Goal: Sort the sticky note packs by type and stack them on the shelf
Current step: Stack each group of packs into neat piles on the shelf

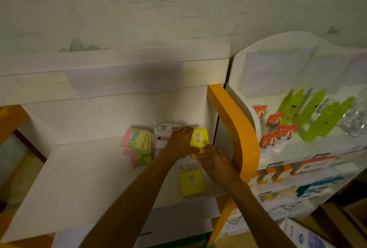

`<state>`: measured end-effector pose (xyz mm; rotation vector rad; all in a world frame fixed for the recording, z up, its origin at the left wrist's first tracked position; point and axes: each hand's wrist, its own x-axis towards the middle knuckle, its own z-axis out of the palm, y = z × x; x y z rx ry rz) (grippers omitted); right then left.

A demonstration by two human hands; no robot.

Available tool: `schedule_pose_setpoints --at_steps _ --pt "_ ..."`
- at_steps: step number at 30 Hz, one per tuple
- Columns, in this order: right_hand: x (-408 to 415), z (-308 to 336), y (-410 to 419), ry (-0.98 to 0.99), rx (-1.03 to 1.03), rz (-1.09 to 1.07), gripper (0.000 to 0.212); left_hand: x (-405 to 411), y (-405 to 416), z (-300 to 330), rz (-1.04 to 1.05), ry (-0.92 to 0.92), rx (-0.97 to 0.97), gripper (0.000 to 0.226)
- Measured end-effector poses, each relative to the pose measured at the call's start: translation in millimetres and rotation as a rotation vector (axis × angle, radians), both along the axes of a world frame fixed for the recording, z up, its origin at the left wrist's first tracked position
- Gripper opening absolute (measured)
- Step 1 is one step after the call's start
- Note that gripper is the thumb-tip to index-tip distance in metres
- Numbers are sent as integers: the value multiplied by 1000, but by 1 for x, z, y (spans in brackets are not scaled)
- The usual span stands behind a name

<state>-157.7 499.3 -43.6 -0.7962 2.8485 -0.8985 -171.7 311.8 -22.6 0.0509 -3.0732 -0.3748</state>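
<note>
The white shelf (pixel 83 178) with orange side posts carries all the sticky note packs toward its right rear corner. Taking the yellow stack (pixel 199 142) at the back as the landmark: it stands against the rear wall, its top pack printed "2207". To its left, behind the left hand, lie white packs (pixel 166 131) with dark print too small to read. Further left is a heap of multicolour packs (pixel 137 146) in pink, green and yellow strips, the top one marked "2209". In front of the stack, nearer the shelf's edge, a single yellow pack (pixel 192 182) lies flat, also marked "2207".

The left hand (pixel 181 142) reaches in palm down, fingers straight and together, lying flat over the white packs and touching the stack's left side. The right hand (pixel 217 163) comes in from the right, its fingers loosely spread and bent against the stack's lower front packs; whether they truly grip cannot be told.

On the neighbouring white rack (pixel 248 64) to the stack's right stand orange-and-white tubes (pixel 275 126) and green packets (pixel 317 116).
</note>
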Motion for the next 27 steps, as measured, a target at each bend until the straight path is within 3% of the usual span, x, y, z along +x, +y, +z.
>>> schedule_pose_setpoints --at_steps 6,11,19,27 --pt "-1 -5 2 21 -19 6 54 -6 -2 -8 5 18 -18 81" --pt "-2 -6 -2 14 -51 17 55 -5 -4 -4 20 55 108 86" --pt "-10 0 -12 52 -114 -10 60 28 -24 19 72 305 286 84" --pt "-40 8 -41 113 106 -41 67 86 -61 31 96 346 245 88"
